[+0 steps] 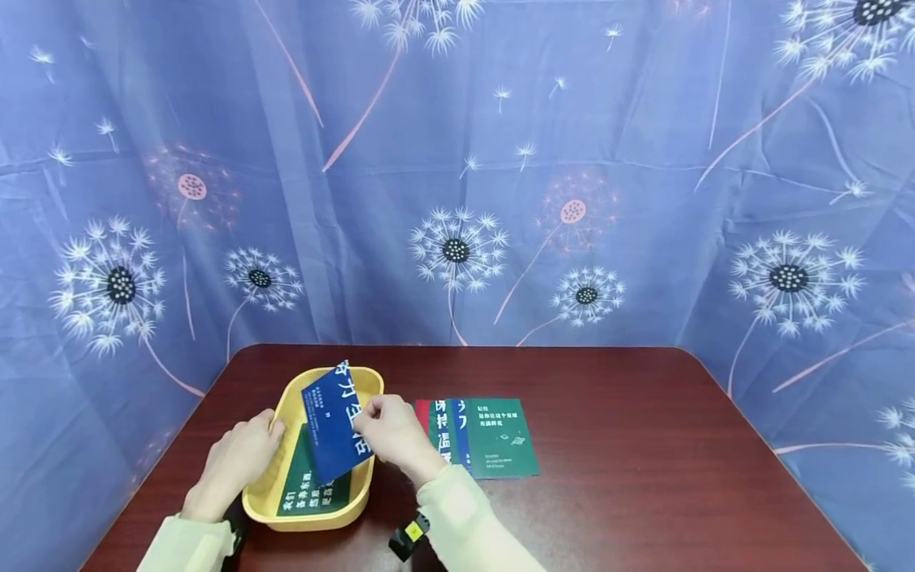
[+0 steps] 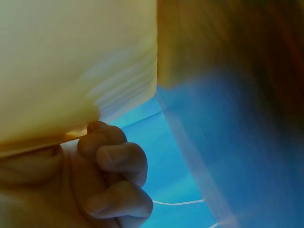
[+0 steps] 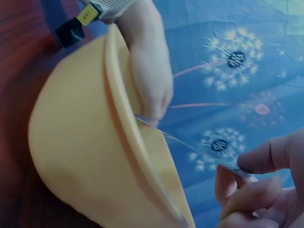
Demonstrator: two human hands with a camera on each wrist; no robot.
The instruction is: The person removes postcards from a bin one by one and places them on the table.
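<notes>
My left hand (image 1: 239, 453) grips the left rim of a yellow plastic basin (image 1: 357, 511), thumb on top. In the left wrist view, that hand's fingers (image 2: 124, 159) curl against the basin's pale underside (image 2: 61, 57). My right hand (image 1: 393, 429) pinches the right edge of a dark blue card (image 1: 325, 433) with white lettering, tilted up over the basin. From the right wrist side, the card (image 3: 199, 148) shows nearly edge-on between thumb and fingers, above the rim. A green card (image 1: 295, 473) with white writing lies inside the basin, partly hidden by the blue one.
To the right of the basin, an overlapping row of cards lies on the dark red-brown table (image 1: 643, 461): a green card (image 1: 503, 438) uppermost, then blue, green and red (image 1: 422, 415) edges. A blue dandelion-print curtain (image 1: 515, 159) hangs behind the table and at both sides.
</notes>
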